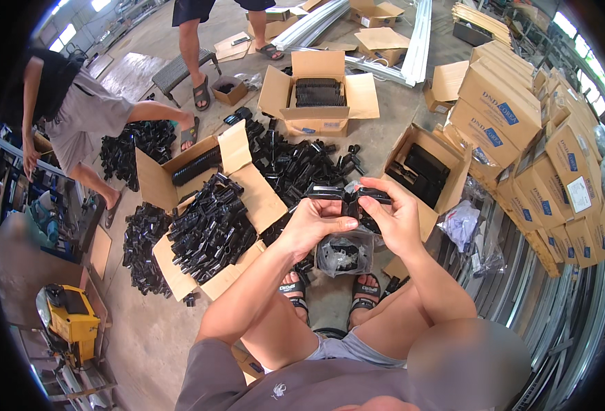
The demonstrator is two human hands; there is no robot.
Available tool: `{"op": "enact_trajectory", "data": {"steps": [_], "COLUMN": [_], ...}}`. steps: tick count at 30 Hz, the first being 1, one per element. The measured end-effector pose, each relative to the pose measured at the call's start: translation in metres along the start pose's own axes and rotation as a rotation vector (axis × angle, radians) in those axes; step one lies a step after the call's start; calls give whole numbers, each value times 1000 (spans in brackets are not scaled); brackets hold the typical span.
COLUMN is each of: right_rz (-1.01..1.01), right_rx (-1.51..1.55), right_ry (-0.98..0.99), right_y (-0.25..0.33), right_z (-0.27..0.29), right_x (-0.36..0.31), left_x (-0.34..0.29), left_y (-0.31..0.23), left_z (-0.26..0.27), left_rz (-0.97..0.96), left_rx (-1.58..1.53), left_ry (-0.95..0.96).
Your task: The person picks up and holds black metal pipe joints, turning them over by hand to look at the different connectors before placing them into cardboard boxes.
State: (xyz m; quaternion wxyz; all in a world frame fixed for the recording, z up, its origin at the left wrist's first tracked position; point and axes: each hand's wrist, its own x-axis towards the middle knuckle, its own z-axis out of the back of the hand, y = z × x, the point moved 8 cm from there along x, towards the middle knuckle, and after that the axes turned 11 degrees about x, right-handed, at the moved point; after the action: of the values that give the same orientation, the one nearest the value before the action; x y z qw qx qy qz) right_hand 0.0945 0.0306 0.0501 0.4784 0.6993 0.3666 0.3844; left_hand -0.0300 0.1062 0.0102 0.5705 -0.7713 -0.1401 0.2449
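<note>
In front of my chest, my left hand and my right hand are both closed on a black plastic part. My thumbs press near its middle, where the two hands almost meet. Whether it is one piece or two joined pieces cannot be made out. Just below, between my knees, stands a small container lined with clear plastic; its contents are hard to make out. An open carton heaped with similar black parts lies to the left. To the right, another open carton holds black pieces.
A carton with neatly stacked black parts stands ahead, beside loose black piles. Closed cartons are stacked at right above long metal profiles. Two people stand at the upper left, near a low bench. A yellow machine sits lower left.
</note>
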Motion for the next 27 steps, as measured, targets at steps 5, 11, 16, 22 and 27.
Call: {"op": "enact_trajectory", "data": {"steps": [5, 11, 16, 22, 27], "right_rz": [-14, -62, -55, -136, 20], "right_rx": [51, 29, 18, 28, 157], "right_ry": [-16, 24, 27, 31, -103], "right_y": [-8, -9, -12, -17, 4], "right_z": [0, 0, -4, 2, 42], "right_x": [2, 5, 6, 2, 26], "left_x": [0, 1, -4, -5, 0], "left_y": [2, 2, -2, -7, -5], "left_z": [4, 3, 9, -2, 10], "left_rz": [-9, -20, -24, -9, -22], "left_rx": [40, -2, 86, 4, -7], "left_ry": [-18, -50, -62, -124, -138]}}
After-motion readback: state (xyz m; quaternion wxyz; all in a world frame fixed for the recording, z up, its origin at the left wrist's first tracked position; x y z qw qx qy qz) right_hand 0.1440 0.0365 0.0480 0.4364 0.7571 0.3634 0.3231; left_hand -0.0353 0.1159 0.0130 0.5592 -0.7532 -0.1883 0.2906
